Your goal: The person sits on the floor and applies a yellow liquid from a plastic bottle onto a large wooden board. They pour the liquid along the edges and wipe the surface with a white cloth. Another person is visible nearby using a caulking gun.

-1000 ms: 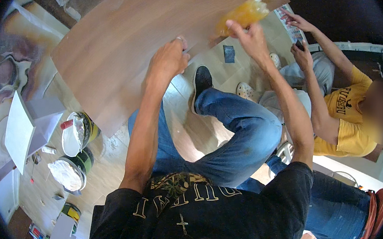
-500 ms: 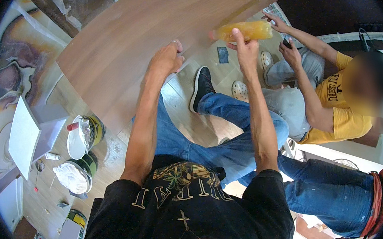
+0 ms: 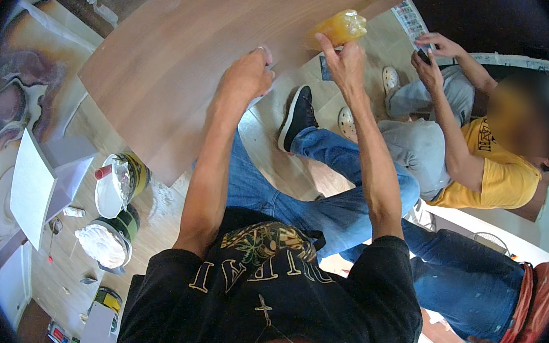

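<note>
My right hand grips a clear plastic bottle of yellow-orange liquid. Its ridged base points up and to the right, while its neck end angles down toward the brown wood-grain panel and blurs into it. Over the near edge of that panel, my left hand is closed, with its fingers curled. What those fingers hold, if anything, is hidden from view.
Beside me on the right sits a person in a yellow shirt, holding a dark phone. Another person's jeans show behind. Left of me stand open paint buckets and a white angled board.
My right hand has shifted the bottle left and tipped it, its base now turned more toward me. The seated person's hands have come together at the phone. My left hand has barely moved.
</note>
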Motion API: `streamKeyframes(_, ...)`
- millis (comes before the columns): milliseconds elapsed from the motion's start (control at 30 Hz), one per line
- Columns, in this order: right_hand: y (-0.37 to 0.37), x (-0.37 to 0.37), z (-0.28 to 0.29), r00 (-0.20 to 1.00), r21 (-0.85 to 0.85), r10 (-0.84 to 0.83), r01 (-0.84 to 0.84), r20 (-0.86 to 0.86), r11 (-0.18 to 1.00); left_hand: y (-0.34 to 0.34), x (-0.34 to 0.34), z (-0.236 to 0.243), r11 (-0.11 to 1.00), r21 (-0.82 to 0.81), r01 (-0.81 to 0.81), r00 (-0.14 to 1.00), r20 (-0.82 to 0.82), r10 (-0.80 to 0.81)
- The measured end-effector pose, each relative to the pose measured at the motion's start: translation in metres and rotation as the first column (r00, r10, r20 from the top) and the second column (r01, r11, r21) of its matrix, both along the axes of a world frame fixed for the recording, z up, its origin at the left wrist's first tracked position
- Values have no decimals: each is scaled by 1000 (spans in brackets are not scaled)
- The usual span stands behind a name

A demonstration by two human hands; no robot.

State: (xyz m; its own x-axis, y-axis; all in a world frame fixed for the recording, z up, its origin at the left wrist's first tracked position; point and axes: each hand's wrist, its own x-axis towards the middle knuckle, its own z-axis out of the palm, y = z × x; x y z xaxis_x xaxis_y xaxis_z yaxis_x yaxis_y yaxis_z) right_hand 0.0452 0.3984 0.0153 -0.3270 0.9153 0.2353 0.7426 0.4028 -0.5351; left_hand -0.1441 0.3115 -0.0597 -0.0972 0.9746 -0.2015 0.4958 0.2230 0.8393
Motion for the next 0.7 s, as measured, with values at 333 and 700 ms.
streamKeyframes(333, 16, 0, -7, 992, 122, 124, -121, -19, 985, 0, -2, 5, 998, 56, 2, 999, -39, 0)
streamKeyframes(700, -9, -3, 0, 992, 54, 115, -112, -53, 992, -10, -10, -8, 998, 50, 44, 997, 59, -46)
